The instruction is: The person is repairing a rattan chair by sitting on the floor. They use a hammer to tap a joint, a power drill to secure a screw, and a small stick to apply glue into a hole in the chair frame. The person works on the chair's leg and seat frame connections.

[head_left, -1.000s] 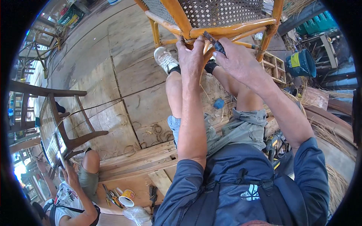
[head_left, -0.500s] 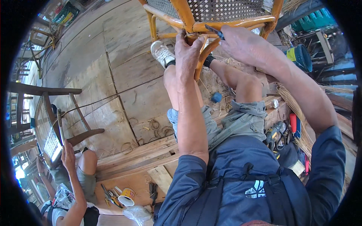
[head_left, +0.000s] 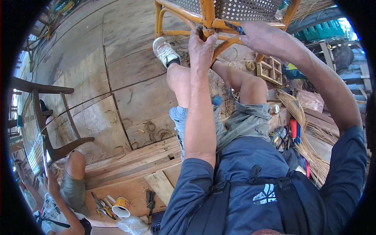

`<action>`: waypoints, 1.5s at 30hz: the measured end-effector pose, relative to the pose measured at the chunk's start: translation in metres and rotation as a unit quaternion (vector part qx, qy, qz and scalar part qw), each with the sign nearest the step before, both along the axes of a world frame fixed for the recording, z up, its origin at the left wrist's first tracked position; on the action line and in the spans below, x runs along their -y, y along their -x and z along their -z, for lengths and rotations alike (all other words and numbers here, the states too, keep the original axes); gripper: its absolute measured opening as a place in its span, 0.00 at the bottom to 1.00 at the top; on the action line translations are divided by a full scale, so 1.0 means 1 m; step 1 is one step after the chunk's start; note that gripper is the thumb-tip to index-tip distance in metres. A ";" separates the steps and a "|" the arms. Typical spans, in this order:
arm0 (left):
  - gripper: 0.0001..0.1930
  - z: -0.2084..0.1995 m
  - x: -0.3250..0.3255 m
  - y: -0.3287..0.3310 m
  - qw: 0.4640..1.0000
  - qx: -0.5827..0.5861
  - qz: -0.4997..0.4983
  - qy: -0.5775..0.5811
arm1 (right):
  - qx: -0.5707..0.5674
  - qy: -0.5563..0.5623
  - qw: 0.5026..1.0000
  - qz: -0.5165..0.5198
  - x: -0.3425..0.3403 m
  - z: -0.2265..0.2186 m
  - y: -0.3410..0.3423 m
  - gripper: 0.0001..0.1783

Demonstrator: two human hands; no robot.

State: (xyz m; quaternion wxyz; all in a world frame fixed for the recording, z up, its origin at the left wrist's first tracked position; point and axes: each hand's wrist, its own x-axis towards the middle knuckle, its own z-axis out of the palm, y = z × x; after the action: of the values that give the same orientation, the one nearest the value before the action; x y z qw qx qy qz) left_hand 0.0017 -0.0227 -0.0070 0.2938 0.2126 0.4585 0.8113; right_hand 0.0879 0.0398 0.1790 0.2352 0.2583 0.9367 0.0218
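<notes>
A rattan chair with a golden frame and a woven cane panel stands at the top of the view. My left hand is closed around a joint of its frame, thumb and fingers pressing the pole from both sides. Close by on the right, my right hand grips a dark, pointed hand tool with some blue on it. The tool's tip lies against or just in front of the frame rail; contact cannot be made out. A curved rattan brace runs down below the joint, between my legs.
On the left, a co-worker's hand is at a dark wooden chair. Pliers, a yellow cup and a plastic bag lie on the bench. Cane strands and a wooden crate are at right.
The view has shifted, so the chair and both hands appear slightly further right. My hands keep their grips. The wooden crate has come into sight, and the co-worker's hand is lower in the picture.
</notes>
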 end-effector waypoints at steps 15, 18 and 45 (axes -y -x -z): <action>0.32 -0.013 -0.002 -0.002 0.981 -0.080 -0.064 0.165 | -0.092 0.033 0.995 -0.014 -0.001 0.002 -0.008 0.20; 0.33 -0.014 -0.006 -0.003 0.981 -0.077 -0.059 0.165 | -0.075 0.021 0.996 -0.036 -0.007 0.007 -0.010 0.19; 0.20 0.004 -0.008 -0.007 0.999 -0.041 -0.035 0.007 | -0.147 -0.058 0.980 -0.118 0.008 0.013 -0.007 0.10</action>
State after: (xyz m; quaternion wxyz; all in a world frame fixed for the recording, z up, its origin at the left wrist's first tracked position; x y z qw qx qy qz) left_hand 0.0084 -0.0146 -0.0111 0.2482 0.2272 0.4828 0.8085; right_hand 0.0944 0.0316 0.1659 0.0752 0.1594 0.9822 0.0652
